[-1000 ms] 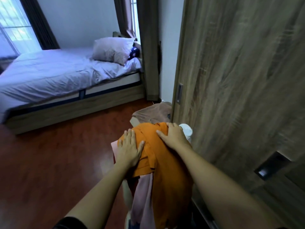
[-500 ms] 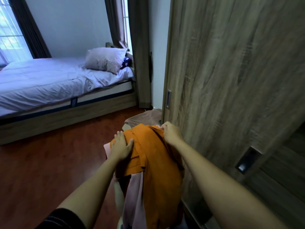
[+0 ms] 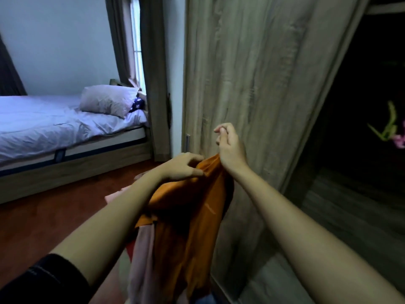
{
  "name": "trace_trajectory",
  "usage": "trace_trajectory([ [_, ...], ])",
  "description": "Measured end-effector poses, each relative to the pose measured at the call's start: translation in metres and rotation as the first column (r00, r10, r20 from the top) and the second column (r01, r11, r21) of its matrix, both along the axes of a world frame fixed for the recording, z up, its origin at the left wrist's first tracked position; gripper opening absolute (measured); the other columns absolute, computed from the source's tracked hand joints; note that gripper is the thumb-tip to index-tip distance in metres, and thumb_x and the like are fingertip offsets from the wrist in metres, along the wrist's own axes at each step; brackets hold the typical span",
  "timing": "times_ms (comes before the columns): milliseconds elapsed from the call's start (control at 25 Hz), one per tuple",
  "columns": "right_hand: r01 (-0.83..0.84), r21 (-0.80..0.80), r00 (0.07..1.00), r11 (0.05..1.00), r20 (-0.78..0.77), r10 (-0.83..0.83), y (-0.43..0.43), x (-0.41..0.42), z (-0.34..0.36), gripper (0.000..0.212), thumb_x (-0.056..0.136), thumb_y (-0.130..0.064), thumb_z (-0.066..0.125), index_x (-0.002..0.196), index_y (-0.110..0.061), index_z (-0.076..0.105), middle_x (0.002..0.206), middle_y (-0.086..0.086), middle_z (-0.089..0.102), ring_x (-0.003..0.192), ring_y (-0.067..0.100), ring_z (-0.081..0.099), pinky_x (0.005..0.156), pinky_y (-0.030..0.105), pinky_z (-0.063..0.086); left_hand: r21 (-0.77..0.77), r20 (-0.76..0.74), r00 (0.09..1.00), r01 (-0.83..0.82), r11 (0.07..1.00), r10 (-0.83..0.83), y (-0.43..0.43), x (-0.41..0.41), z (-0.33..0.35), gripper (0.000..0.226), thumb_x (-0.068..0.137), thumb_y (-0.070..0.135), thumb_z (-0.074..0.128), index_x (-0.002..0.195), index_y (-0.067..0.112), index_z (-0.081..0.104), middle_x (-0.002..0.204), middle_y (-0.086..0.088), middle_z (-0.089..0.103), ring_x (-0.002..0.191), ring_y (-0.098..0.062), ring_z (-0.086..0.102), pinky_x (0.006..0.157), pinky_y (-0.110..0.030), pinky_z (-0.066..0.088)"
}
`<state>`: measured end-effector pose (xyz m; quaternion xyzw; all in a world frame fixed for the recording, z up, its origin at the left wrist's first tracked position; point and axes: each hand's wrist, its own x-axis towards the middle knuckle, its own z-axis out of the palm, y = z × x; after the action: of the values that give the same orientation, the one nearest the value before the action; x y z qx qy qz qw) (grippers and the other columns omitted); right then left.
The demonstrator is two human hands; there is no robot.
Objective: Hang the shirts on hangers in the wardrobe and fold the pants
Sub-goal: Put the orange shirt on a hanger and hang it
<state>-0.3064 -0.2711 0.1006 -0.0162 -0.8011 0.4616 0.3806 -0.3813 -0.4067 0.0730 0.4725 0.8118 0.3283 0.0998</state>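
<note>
Orange shirt (image 3: 190, 216) held up over pink garment (image 3: 140, 260). Left hand (image 3: 182, 167) fingers pinch its top edge; right hand (image 3: 230, 145) fingers curled, gripping it. Wardrobe door (image 3: 252, 84) just behind; bed (image 3: 54, 121) well left.

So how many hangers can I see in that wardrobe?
2. A green hanger hangs in the dark wardrobe opening at the far right; a pink hanger sits just below it, cut by the picture's edge. Both are blurred, and more may be hidden in the dark.
</note>
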Motion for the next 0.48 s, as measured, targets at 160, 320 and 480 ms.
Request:
trace_trajectory([
  [160, 0.181, -0.050, 0.982, 0.982, -0.041, -0.183, 0.062, 0.062, 0.039, 0.025, 0.098, -0.017, 0.036, 0.081, -0.028, 0.051, 0.063, -0.010, 0.047, 0.055, 0.005, 0.044, 0.055, 0.024, 0.034, 0.007, 0.020, 0.992, 0.125, 0.992, -0.125, 0.028, 0.040, -0.007, 0.053, 0.071, 0.061, 0.061, 0.088, 0.013, 0.069, 0.083, -0.004, 0.069, 0.076, -0.011, 0.064, 0.074, -0.028, 0.049],
  [320, 0.216, 0.157, 0.963, 0.964, 0.128, -0.237, 0.102, 0.131, 0.054, 0.016, 0.096, -0.024, 0.043, 0.092, -0.023, 0.058, 0.073, -0.006, 0.056, 0.065, 0.007, 0.052, 0.061, 0.022, 0.036, 0.029, -0.042, 0.992, 0.119, 0.993, -0.117, 0.050, 0.065, -0.003, 0.056, 0.064, 0.073, 0.061, 0.064, 0.017, 0.062, 0.057, 0.010, 0.054, 0.055, 0.000, 0.051, 0.053, -0.019, 0.037],
  [480, -0.008, 0.413, 0.806, 0.911, 0.541, -0.238, 0.115, 0.194, 0.056, 0.035, 0.084, -0.045, 0.062, 0.113, -0.027, 0.057, 0.091, -0.004, 0.062, 0.083, 0.009, 0.058, 0.067, 0.019, 0.042, 0.086, -0.196, 0.973, 0.141, 0.986, -0.122, 0.072, 0.089, 0.034, 0.045, 0.067, 0.060, 0.069, 0.055, 0.021, 0.048, 0.051, 0.011, 0.044, 0.051, -0.001, 0.045, 0.050, -0.017, 0.031],
])
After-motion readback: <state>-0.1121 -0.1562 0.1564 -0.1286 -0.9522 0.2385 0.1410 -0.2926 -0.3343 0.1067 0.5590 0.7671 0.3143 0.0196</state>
